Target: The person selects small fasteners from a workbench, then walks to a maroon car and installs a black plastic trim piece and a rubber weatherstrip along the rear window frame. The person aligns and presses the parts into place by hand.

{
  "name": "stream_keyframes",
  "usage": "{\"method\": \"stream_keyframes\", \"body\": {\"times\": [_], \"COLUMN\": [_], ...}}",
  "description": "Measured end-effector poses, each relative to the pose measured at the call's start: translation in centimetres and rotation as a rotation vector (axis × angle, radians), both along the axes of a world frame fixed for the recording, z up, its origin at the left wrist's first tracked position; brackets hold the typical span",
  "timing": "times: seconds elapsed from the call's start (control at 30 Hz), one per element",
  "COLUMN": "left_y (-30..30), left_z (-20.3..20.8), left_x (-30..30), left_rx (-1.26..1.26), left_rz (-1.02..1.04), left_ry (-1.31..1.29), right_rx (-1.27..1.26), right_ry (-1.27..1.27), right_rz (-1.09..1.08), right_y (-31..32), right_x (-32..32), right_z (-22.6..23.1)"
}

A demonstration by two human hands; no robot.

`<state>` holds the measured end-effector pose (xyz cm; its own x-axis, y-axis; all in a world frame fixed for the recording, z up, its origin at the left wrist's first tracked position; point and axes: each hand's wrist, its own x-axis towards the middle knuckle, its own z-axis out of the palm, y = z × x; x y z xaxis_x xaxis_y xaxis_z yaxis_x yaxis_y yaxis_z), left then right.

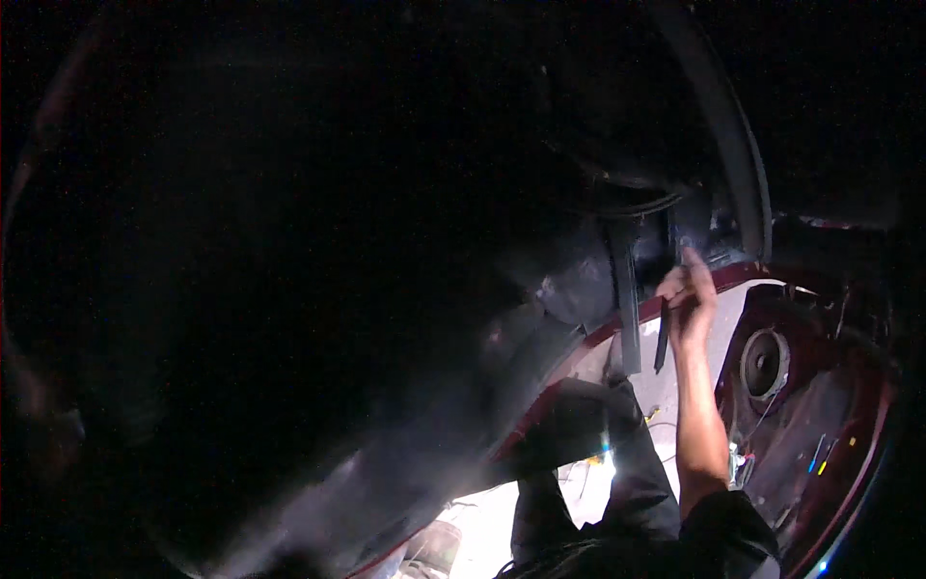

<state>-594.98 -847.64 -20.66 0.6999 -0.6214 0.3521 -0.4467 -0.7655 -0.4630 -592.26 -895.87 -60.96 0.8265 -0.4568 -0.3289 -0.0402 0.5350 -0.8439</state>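
Observation:
My right hand [689,299] is raised at the front corner of a car's door opening, its bare forearm coming up from a dark sleeve. One finger points upward against the dark interior trim [719,236], and the other fingers are curled. Below the curled fingers a thin dark bar [662,340] sticks down; whether they grip it I cannot tell. Just left of it hangs a longer, wider dark strip [629,309], apart from the hand. My left hand does not show.
The open dark red car door stands at the right, its inner side stripped, with a round speaker [765,365] and loose wires [741,465]. A red sill [550,391] runs diagonally below the hand. My legs [632,473] are over the bright floor. Most of the interior is too dark to make out.

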Motion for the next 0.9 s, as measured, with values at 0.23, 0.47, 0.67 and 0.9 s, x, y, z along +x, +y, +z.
{"method": "stream_keyframes", "body": {"times": [0.23, 0.47, 0.67, 0.9], "left_y": [-0.7, -0.7, -0.4, -0.7], "left_z": [-1.8, -2.9, -2.4, -2.7], "left_x": [2.5, 4.3, 5.2, 6.0], "left_rx": [-0.042, -0.028, -0.015, 0.009], "left_rz": [-0.024, 0.010, 0.027, 0.069], "left_ry": [-0.044, -0.026, -0.013, -0.004], "right_rx": [-1.494, -1.850, -1.702, -1.478], "right_ry": [-0.055, 0.285, 0.296, 0.202], "right_rz": [0.398, 0.176, 0.246, 0.378], "right_y": [9.2, 9.9, 10.7, 10.6], "right_x": [24.3, 41.2, 44.1, 50.5], "right_z": [-0.9, -11.5, -9.7, -7.8]}}
